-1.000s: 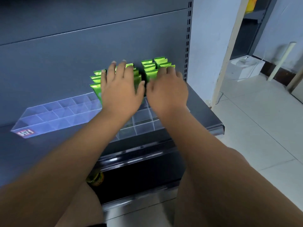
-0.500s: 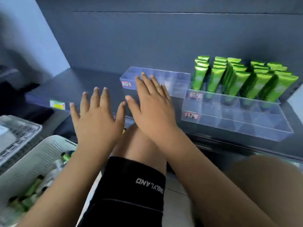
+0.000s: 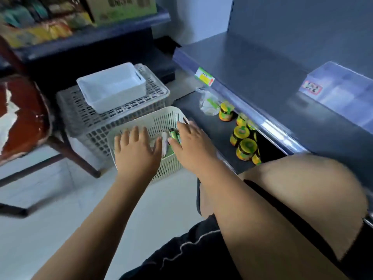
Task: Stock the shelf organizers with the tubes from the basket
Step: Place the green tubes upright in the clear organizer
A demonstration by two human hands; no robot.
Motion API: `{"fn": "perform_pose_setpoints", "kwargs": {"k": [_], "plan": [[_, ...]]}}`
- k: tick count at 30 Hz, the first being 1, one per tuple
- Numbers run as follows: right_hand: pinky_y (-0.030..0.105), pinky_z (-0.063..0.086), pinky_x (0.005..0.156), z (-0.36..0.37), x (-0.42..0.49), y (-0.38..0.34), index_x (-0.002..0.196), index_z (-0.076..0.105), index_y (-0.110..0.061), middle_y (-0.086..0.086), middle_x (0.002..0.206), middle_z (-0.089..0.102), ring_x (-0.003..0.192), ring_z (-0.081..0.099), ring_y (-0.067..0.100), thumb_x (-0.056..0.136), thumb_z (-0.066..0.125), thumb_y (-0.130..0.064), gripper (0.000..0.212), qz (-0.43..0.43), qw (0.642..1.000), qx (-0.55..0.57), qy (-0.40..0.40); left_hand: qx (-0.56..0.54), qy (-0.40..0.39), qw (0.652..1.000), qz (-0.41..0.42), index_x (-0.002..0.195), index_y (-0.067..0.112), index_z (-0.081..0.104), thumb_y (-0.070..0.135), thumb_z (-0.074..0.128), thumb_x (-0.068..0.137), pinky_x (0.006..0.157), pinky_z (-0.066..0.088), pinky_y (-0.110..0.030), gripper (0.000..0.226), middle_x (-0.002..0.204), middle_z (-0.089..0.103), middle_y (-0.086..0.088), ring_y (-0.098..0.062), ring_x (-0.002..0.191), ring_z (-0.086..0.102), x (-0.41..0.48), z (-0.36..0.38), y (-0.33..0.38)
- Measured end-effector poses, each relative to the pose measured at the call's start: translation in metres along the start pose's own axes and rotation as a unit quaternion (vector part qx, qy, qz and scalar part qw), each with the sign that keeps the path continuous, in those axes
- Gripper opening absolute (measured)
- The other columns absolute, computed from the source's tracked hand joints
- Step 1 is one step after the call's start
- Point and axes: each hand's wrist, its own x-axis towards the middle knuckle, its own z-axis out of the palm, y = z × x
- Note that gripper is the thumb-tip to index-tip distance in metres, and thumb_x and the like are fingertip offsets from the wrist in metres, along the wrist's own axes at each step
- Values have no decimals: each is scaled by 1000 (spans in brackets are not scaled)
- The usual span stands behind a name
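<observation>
Tubes (image 3: 174, 136) in basket (image 3: 161, 119), mostly behind hands (image 3: 137, 153) (image 3: 192, 150)

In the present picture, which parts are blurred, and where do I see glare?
Head view: motion blur smears the whole frame, worst on the packaged goods at top left and the clear organizer at right, whose label cannot be read; a glare streak lies on the shelf edge strip above the jars; the left hand, right hand and basket are sharpest, though soft.

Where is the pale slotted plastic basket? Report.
Head view, centre-left: the pale slotted plastic basket sits under the left hand and right hand, in front of the grey lattice crate, left of the yellow-lidded jars.
</observation>
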Motion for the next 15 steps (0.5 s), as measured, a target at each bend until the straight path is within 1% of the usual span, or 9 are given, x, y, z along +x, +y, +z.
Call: {"fn": "perform_pose_setpoints", "kwargs": {"k": [2,5,7,8,10,12,13,15], "plan": [[46,40,107,20,11,-1,137,47,-16,13,142,55,136,43,31,101,41,-50,50,21,999,8,-35,3,-19,1000,-22,139,14,52,59,33,100,121,24,-55,63,147,54,-11,-36,141,41,4,20,-17],[46,44,101,37,32,0,136,49,-17,11,138,56,129,48,31,102,36,-52,50,34,997,11,-73,-4,-53,997,-54,137,15,54,59,33,99,119,28,-55,62,146,55,-9,-36,140,42,14,49,-33],[44,44,94,48,52,1,132,51,-17,9,132,58,123,51,30,103,36,-52,49,45,995,13,-93,-12,-89,993,-73,138,16,53,59,31,99,120,28,-54,63,147,54,-8,-35,141,41,23,69,-40],[42,44,88,54,63,2,130,53,-17,8,125,60,117,54,29,102,36,-52,48,56,993,18,-101,-14,-112,990,-80,140,16,52,59,32,99,120,28,-53,63,148,53,-8,-35,142,40,28,80,-43],[37,41,74,68,83,4,121,58,-18,4,105,59,100,58,28,101,40,-51,42,93,988,44,-114,-21,-158,983,-94,141,16,51,59,32,99,118,31,-51,63,147,54,-7,-34,141,41,39,97,-46],[34,40,66,85,103,8,111,59,-19,-1,89,56,86,59,25,101,45,-43,30,136,979,84,-130,-31,-203,971,-121,137,16,55,58,32,99,113,37,-48,62,142,58,-8,-34,135,45,52,112,-47],[33,40,63,95,114,10,108,59,-19,-3,84,55,82,60,24,100,45,-39,25,155,972,103,-140,-36,-227,963,-138,136,15,57,57,32,100,110,39,-47,60,141,58,-8,-35,133,46,58,120,-48],[29,39,56,115,134,18,101,60,-18,-1,82,58,78,61,23,100,45,-34,21,180,964,120,-157,-36,-276,947,-160,137,16,56,56,33,100,106,41,-48,59,139,58,-9,-35,131,47,69,138,-51]]}}
